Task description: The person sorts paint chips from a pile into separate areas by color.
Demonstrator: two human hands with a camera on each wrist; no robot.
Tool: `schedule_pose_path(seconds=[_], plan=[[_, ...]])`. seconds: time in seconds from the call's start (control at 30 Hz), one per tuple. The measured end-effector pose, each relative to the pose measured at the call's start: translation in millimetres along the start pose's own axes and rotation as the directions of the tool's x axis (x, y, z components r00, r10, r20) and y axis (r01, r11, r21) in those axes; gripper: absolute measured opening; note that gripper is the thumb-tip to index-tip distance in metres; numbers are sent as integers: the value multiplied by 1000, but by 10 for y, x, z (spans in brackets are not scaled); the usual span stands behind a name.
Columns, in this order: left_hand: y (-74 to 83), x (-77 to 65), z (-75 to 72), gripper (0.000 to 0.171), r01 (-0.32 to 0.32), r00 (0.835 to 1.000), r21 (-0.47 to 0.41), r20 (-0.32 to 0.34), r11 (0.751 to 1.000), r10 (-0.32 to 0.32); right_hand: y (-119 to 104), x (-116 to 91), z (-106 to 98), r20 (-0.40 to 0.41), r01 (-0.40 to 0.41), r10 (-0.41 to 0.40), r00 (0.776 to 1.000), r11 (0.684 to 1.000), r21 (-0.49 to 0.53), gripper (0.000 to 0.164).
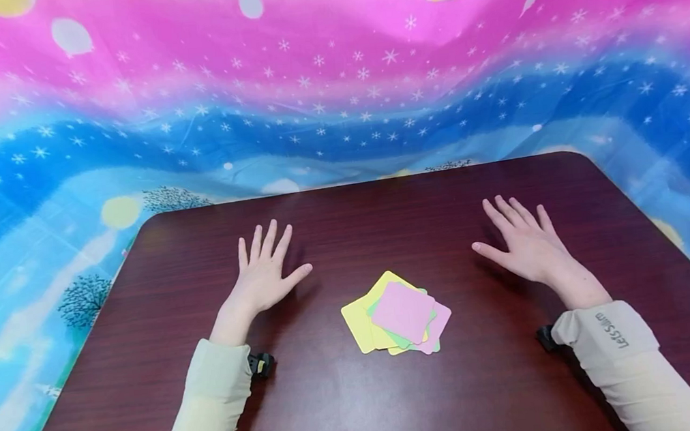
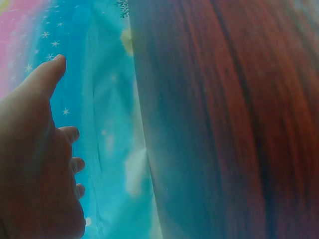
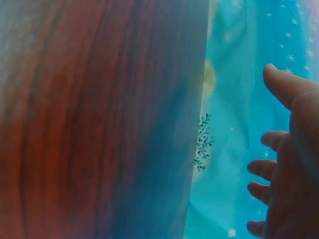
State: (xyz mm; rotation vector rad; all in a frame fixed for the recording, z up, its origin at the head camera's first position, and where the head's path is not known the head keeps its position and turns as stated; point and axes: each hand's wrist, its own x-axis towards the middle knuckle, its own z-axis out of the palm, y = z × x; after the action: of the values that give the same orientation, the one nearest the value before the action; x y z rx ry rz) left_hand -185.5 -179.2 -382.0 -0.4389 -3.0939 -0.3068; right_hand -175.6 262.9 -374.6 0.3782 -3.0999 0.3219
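A loose, fanned pile of colored cards point(image 1: 401, 312) in pink, yellow and green lies near the middle of the dark wooden table, a pink card on top. To the left of it, my left hand point(image 1: 262, 277) is held over the table with palm down and fingers spread, holding nothing. On the other side my right hand point(image 1: 526, 244) is likewise spread, palm down, with its thumb pointing toward the cards. Both hands are well apart from the pile. In the wrist views the left hand point(image 2: 37, 154) and right hand point(image 3: 296, 154) show bare, extended fingers.
The dark reddish-brown table point(image 1: 362, 412) has rounded far corners. Behind and beside it hangs a pink and blue cloth point(image 1: 334, 86) printed with snowflakes and trees. A small black device point(image 1: 262, 365) is strapped at the left wrist, another device point(image 1: 547, 338) at the right.
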Motion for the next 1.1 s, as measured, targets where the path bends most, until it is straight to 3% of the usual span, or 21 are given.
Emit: schedule_pose_path(seconds=[0.77, 1.1], plan=[[89, 9, 23, 85, -31, 999, 14, 15, 999, 30, -100, -24, 15, -10, 12, -12, 1000, 1000, -17, 89], [200, 4, 48, 85, -72, 997, -12, 22, 997, 72, -197, -57, 26, -9, 28, -28, 1000, 999, -22, 87]])
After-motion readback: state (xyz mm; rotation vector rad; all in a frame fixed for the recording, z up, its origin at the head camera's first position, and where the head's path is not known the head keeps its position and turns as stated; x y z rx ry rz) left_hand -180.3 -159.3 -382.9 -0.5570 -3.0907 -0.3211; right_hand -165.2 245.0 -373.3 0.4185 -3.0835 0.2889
